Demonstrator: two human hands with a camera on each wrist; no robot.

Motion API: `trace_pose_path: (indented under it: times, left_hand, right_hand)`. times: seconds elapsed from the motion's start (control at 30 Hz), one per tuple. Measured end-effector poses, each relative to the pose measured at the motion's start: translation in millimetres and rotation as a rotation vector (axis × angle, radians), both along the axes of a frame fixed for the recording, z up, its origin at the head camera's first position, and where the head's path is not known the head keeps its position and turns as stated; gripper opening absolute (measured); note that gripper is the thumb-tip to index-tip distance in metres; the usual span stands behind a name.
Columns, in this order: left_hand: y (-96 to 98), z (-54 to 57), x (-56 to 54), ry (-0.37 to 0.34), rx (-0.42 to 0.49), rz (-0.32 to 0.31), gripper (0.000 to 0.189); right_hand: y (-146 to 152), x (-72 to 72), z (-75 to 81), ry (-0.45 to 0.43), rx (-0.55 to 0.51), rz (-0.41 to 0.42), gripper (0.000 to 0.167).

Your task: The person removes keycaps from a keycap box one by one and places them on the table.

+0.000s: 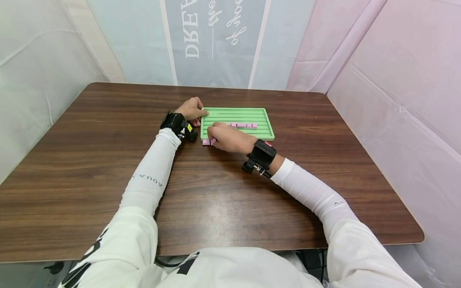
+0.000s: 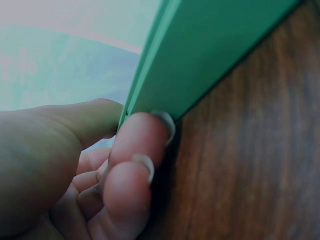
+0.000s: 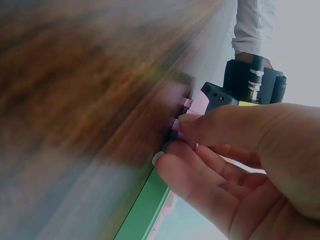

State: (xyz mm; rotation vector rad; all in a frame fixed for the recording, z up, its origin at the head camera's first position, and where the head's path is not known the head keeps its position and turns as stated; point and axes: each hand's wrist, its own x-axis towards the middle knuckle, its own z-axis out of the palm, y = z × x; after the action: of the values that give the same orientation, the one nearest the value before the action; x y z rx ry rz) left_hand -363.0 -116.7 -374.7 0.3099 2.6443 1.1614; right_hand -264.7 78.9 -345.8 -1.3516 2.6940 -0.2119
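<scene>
A green tray with raised ridges lies toward the back of the table. My left hand holds its left end, thumb at the upper rim and fingertips against the side wall. At the tray's front left corner, my right hand pinches a small pink block between thumb and forefinger; the fingers partly cover it in the right wrist view. Another pink block sits just left of it, along the tray's front edge. A row of pink blocks stands in the tray, its left end hidden behind the right hand.
The brown wooden table extends around the tray on all sides. A pale curtain with printed lettering hangs behind its far edge, and light sheeting closes off the right side. Both wrists wear black camera straps.
</scene>
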Motion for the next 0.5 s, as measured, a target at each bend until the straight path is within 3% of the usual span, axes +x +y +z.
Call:
trace_pose_path:
  times: [0.5]
  left_hand:
    - [0.8,0.7,0.2,-0.012,-0.005,0.015,0.034]
  right_hand:
    - [-1.4,-1.6,0.6,0.007,0.012,-0.008,0.006]
